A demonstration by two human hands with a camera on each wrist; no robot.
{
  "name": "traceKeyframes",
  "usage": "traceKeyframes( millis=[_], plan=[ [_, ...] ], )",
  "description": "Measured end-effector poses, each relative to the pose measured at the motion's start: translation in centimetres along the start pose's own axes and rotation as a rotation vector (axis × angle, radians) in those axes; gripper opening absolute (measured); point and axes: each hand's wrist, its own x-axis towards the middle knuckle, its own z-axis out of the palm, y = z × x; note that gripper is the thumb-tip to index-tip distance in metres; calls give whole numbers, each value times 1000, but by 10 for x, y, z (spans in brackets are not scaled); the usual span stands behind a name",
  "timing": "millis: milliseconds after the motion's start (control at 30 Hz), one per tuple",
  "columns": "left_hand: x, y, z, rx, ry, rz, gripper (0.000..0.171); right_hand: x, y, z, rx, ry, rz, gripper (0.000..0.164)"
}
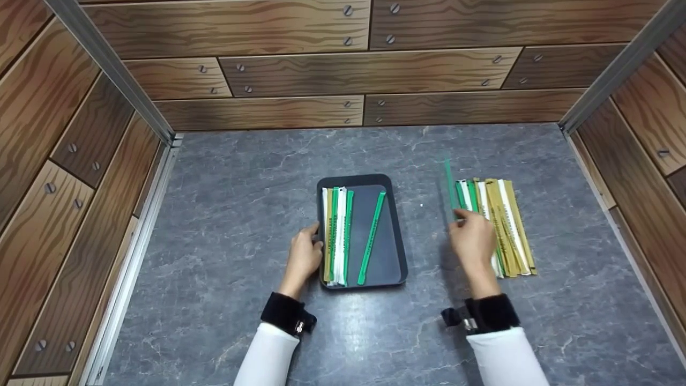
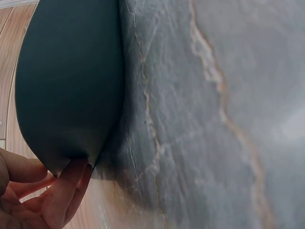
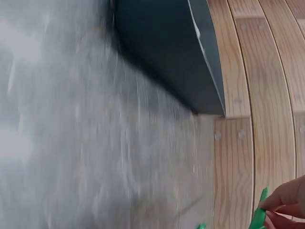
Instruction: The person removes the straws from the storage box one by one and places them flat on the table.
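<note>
My left hand grips the left side of a dark rectangular tray. In the left wrist view the thumb and fingers pinch the tray's wall near its corner. Several long thin white, gold and green stick packets lie side by side along the tray's left, and one green stick packet lies slanted apart from them. Right of the tray, my right hand pinches another green stick packet, blurred by motion; the right wrist view shows this green packet between thumb and fingers.
Beside and under the right hand lies a row of gold, white and green stick packets on the grey marbled table. Wood-patterned walls stand at the back and both sides, with metal rails along the edges.
</note>
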Motion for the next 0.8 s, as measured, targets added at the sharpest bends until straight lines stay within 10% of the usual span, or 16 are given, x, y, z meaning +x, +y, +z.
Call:
traceKeyframes(
  millis=[567,800],
  plan=[
    [0,1,-1,15,-8,-9,49,2,69,-31,-176,-119,213,36],
    [0,1,0,-1,-8,-26,51,-2,55,-14,-134,9,36,34]
  ],
)
